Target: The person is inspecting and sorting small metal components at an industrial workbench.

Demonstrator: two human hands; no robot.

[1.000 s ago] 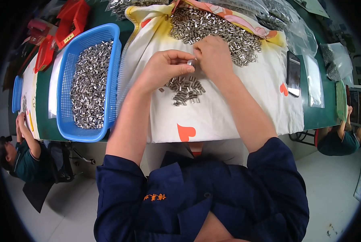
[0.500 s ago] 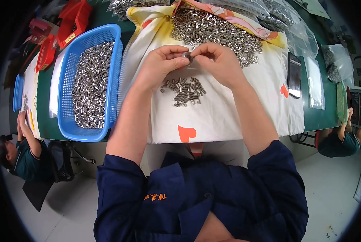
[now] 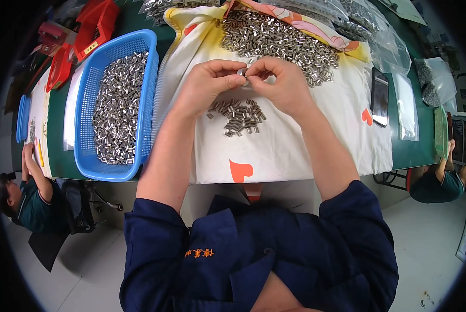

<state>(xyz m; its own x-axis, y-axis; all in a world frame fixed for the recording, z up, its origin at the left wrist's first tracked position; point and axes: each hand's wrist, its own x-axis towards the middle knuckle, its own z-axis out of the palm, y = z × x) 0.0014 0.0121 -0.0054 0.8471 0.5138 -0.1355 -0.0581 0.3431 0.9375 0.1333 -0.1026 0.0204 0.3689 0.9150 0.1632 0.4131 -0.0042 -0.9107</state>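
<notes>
My left hand [image 3: 208, 86] pinches a small shiny metal cylinder [image 3: 241, 72] between thumb and fingers. Thumb and forefinger of my right hand [image 3: 281, 86] close together at the cylinder's right side; what lies between those fingertips is too small and covered to make out. Both hands hover over the white cloth [image 3: 274, 161]. Just below them lies a small loose pile of similar metal cylinders [image 3: 238, 117], and beyond them spreads a larger heap of cylinders [image 3: 274, 36].
On the left stands a blue plastic basket [image 3: 153, 67] filled with metal cylinders. Red bins [image 3: 95, 26] are behind it. A phone [image 3: 379, 99] and clear bags [image 3: 394, 49] lie to the right. Other people [image 3: 37, 203] sit at both sides.
The cylinder has turned in my fingertips and shows a brighter side. My right fingers have shifted slightly down. The piles look unchanged.
</notes>
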